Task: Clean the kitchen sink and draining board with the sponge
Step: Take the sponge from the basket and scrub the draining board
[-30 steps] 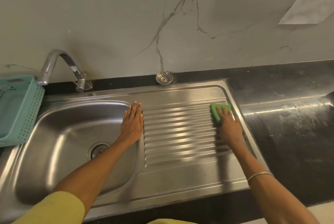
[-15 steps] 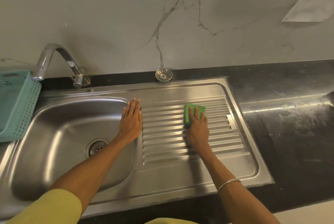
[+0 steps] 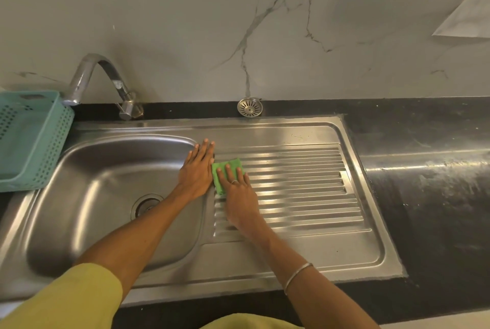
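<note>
A green sponge [image 3: 230, 164] lies flat on the left end of the ribbed steel draining board [image 3: 305, 185]. My right hand [image 3: 237, 193] presses down on it with spread fingers, covering most of it. My left hand [image 3: 196, 169] rests flat, palm down, on the ridge between the draining board and the sink bowl [image 3: 87, 196], its edge touching the sponge. The bowl holds only its drain [image 3: 146, 205].
A curved tap [image 3: 100, 81] stands behind the bowl. A teal perforated basket [image 3: 34, 140] sits at the left edge. A loose round strainer [image 3: 249, 107] leans at the wall. Dark smeared countertop [image 3: 429, 182] stretches to the right. A paper sheet [image 3: 469, 12] hangs upper right.
My right hand has slid the sponge leftwards across the ribs, from the board's right end to its left end beside my left hand. The left hand stayed put.
</note>
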